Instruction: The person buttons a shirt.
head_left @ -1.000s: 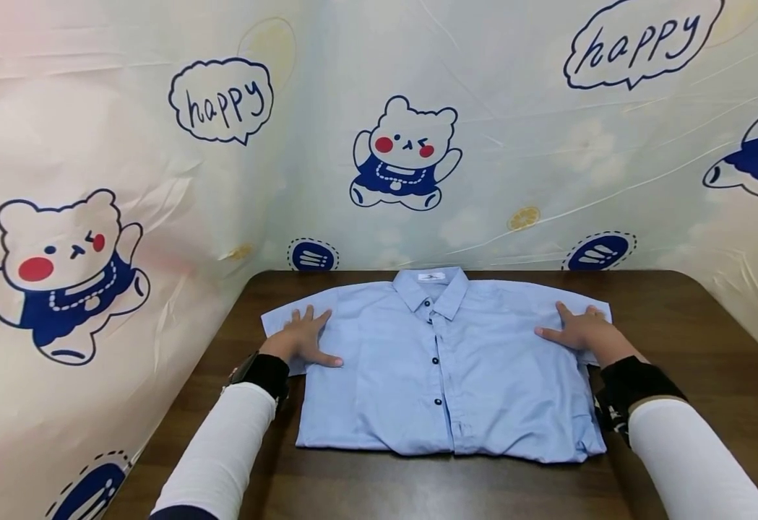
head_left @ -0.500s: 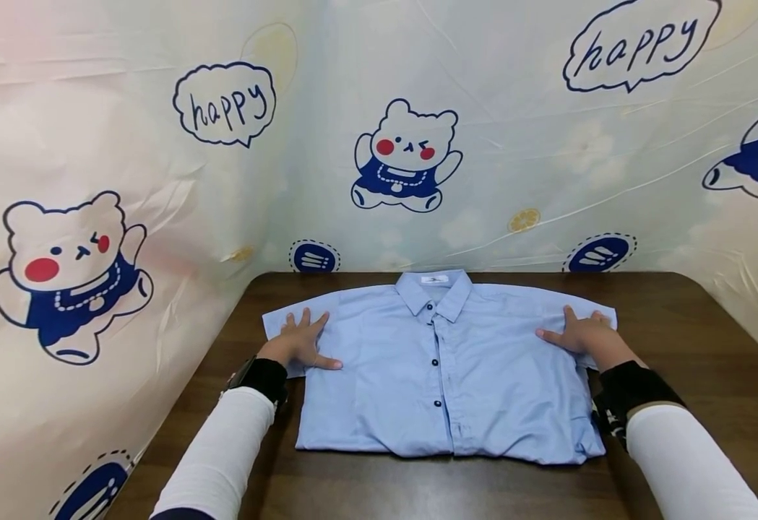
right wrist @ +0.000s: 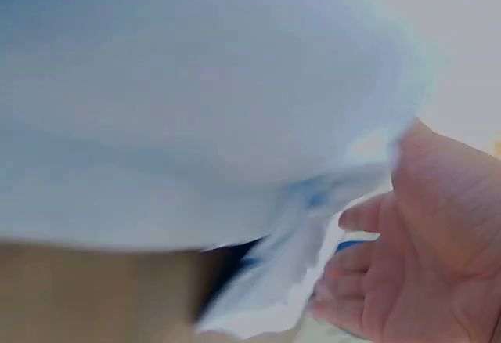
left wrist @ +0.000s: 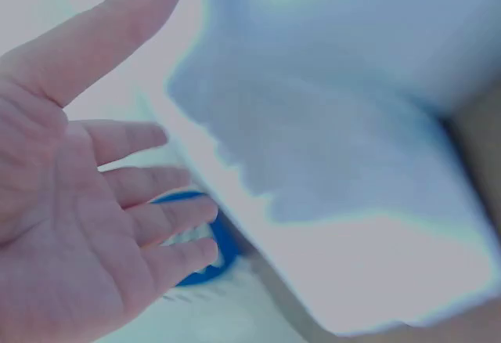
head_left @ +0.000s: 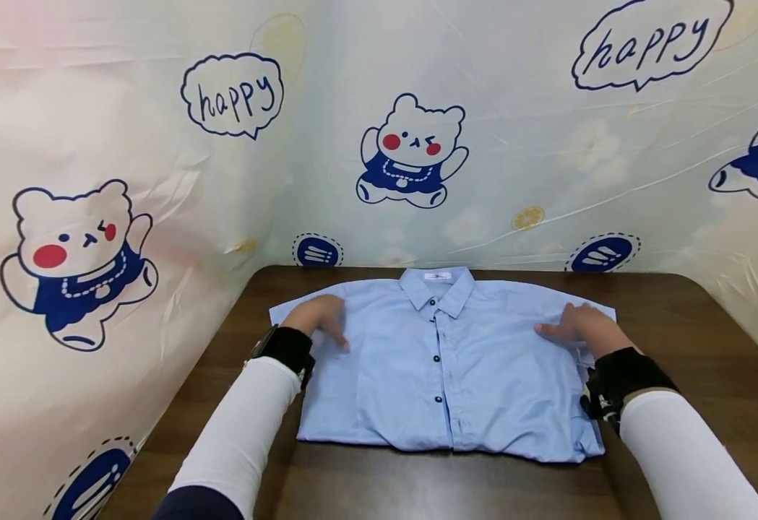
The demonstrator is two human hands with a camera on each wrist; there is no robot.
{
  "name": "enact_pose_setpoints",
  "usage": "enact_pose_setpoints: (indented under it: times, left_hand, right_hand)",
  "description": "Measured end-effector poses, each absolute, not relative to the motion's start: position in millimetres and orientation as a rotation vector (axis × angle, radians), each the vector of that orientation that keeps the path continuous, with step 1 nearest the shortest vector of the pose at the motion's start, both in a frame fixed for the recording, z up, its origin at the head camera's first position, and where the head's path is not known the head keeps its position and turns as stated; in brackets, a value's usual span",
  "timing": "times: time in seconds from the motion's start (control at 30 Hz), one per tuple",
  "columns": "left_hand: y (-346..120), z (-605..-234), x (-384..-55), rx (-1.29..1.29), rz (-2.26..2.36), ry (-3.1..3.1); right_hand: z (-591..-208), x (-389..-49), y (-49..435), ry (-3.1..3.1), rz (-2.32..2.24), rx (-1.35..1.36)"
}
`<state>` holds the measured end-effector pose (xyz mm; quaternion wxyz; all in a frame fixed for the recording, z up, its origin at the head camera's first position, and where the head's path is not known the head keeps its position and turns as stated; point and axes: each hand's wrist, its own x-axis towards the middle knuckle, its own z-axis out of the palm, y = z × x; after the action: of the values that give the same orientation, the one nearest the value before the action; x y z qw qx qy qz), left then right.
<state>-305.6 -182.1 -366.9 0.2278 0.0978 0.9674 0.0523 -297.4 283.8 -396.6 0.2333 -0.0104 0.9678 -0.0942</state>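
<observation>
A light blue short-sleeved button-up shirt (head_left: 392, 361) lies spread face up on the brown table, its collar (head_left: 437, 292) at the far edge. Its body ends in a fold-like straight lower edge near the middle of the table. My left hand (head_left: 323, 316) hovers over the sleeve on the left. In the left wrist view its fingers (left wrist: 156, 222) are loosely straight, palm showing, with no cloth between them. My right hand (head_left: 583, 326) is over the sleeve on the right, thumb stretched toward the shirt's middle. Relaxed fingers (right wrist: 352, 280) show beside the blurred sleeve in the right wrist view.
The brown wooden table (head_left: 457, 484) reaches toward me and past both sides of the shirt. A hanging curtain (head_left: 515, 166) printed with bears and "happy" bubbles stands along its far edge and the left and right sides.
My left hand has lifted off the sleeve and shifted right, its spread fingers drawn closer together. My right hand has moved slightly, with its fingers less spread. The shirt lies as before.
</observation>
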Motion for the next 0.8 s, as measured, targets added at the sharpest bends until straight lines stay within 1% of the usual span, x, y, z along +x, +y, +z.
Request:
enact_pose_setpoints:
  times: [0.1,0.2,0.37,0.5,0.63,0.8]
  left_hand:
    - [-151.3,-349.3,-315.7,0.394,0.222,2.709]
    - [-120.7,-339.1,-325.0,0.438,0.297,2.72]
    - [-76.6,-331.6,-336.7,0.269,0.552,2.656]
    - [-48.9,-341.7,-348.9,0.169,0.675,2.642]
    - [-31.7,-360.6,-356.8,0.157,0.639,2.701]
    - [-21.7,-373.8,-353.4,0.245,0.484,2.833]
  right_hand:
    - [-383.6,-307.7,268.0,2.72,-0.202,-0.168]
    - [-372.9,-318.3,239.9,2.776,-0.193,-0.313]
    - [-359.5,-331.5,181.6,2.803,-0.23,-0.503]
    - [-355.8,-336.9,143.4,2.773,-0.306,-0.583]
    - [-364.0,-338.6,116.8,2.733,-0.431,-0.557]
    - [-380.1,-342.1,102.4,2.724,-0.52,-0.457]
